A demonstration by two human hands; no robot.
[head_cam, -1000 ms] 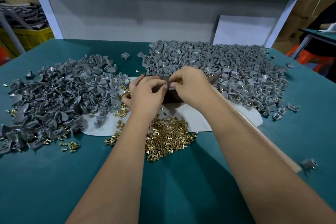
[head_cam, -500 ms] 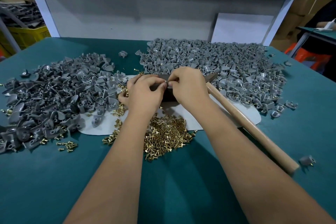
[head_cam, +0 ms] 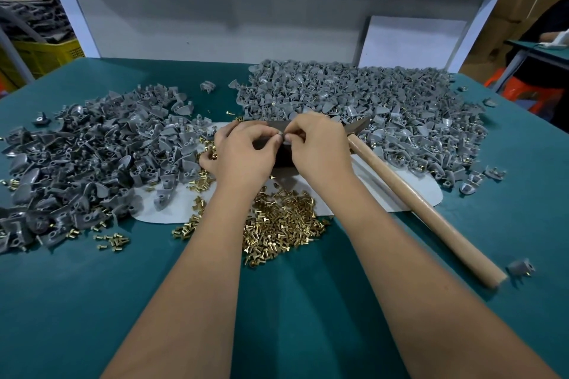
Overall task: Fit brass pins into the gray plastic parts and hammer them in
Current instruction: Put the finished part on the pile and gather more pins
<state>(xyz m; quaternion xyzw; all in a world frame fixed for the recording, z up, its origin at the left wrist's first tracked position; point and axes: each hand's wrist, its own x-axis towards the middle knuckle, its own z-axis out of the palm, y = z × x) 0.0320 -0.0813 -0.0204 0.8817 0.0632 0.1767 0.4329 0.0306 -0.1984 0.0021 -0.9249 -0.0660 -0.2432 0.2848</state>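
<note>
The left hand (head_cam: 243, 152) and right hand (head_cam: 317, 148) meet fingertip to fingertip above a dark block (head_cam: 281, 157) on the pale work mat (head_cam: 425, 194). Fingers of both hands are curled narrow and pinch one small gray plastic part (head_cam: 284, 138); whether a pin sits between them cannot be told.

Handling, as a judgement: the gray part is light, rigid moulded plastic with a curved shell and a tubular boss. Hold it by the shell edges and keep the boss opening free. The small brass headed pins (head_cam: 283, 221) are light, hard, smooth and prone to roll; take one by the shank, head outward. The wooden-handled hammer (head_cam: 425, 206) lies just right of the right hand, ungripped; grasp it low on the handle.

Counts: one hammer, one mat, one block. Gray parts lie in two heaps, a left heap (head_cam: 92, 157) and a right heap (head_cam: 354, 101), each far too numerous to count, plus a stray part (head_cam: 520, 268) near the handle end. Pins form one main heap of hundreds below the hands, with smaller scatters to the left.
</note>
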